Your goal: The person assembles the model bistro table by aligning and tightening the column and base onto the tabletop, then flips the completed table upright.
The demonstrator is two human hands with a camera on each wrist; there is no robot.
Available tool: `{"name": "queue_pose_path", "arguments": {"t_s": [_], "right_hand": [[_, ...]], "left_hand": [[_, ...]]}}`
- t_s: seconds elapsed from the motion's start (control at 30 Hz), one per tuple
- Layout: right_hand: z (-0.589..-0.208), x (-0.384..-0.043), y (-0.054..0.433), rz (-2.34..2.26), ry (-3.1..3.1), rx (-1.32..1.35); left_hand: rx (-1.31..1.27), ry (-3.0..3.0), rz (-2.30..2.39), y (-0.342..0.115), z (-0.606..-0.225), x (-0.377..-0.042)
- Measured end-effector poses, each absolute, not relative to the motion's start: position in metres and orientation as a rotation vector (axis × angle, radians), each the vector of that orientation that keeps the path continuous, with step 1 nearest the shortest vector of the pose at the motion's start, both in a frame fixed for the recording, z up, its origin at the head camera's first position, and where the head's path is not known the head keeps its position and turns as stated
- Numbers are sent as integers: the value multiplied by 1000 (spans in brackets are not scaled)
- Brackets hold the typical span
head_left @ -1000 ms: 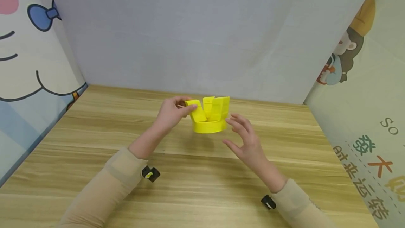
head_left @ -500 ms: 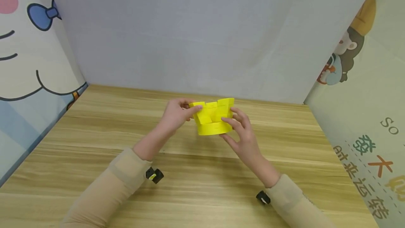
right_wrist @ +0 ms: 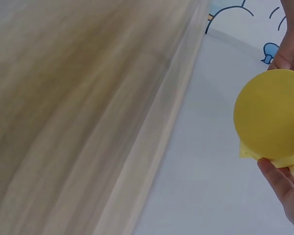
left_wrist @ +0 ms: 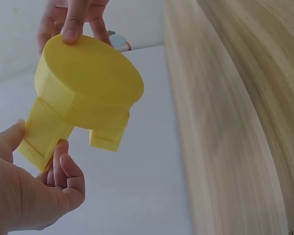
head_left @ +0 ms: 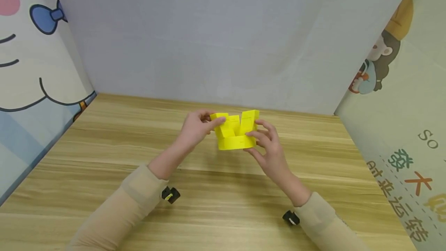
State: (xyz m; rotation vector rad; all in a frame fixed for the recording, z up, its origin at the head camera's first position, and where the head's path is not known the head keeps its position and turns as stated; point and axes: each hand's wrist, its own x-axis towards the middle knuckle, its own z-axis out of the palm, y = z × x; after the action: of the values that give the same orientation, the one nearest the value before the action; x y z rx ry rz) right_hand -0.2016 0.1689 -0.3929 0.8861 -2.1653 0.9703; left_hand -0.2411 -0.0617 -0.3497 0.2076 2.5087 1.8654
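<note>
A bright yellow plastic piece (head_left: 237, 142) has a low round base and several flat panels standing up from it, with gaps between them. It is held up over the table, its flat underside (left_wrist: 95, 68) showing in the left wrist view. My left hand (head_left: 196, 129) pinches the left panel (left_wrist: 46, 132) between thumb and fingers. On the other side my right hand (head_left: 273, 154) grips the base, thumb underneath and fingers along its side and the right panel (head_left: 249, 118). The right wrist view shows the round bottom (right_wrist: 272, 112) partly cut off by the frame's edge.
A wood-grain table (head_left: 223, 212) lies beneath both hands. Behind it hangs a plain pale cloth (head_left: 216, 42). Printed cartoon sheets stand at the left (head_left: 31, 69) and right (head_left: 400, 127). A small black device (head_left: 170, 195) sits at each cuff.
My right hand, earlier apart with spread fingers, has closed in and now grips the yellow piece. The piece has shifted slightly right and turned, and its panels stand at different angles.
</note>
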Motion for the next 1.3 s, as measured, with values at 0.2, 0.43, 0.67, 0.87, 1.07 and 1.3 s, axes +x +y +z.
{"name": "queue_pose_path", "arguments": {"t_s": [0.2, 0.43, 0.67, 0.87, 1.07, 1.3], "right_hand": [[-389, -200, 172, 960, -2168, 842], [-384, -199, 176, 981, -2148, 810], [-374, -192, 177, 1048, -2102, 780], [-364, -187, 177, 1183, -2126, 695], [-356, -184, 175, 1414, -2128, 630], [-348, -181, 175, 1815, -2152, 462]], "left_hand": [[329, 2536, 1830, -62, -353, -241], [546, 2579, 1827, -65, -357, -241], [760, 2585, 1906, -66, -365, -231], [1028, 2752, 1847, -58, -376, -216], [1269, 2843, 1855, -52, -385, -212], [1506, 2945, 1754, -51, -389, -211]]}}
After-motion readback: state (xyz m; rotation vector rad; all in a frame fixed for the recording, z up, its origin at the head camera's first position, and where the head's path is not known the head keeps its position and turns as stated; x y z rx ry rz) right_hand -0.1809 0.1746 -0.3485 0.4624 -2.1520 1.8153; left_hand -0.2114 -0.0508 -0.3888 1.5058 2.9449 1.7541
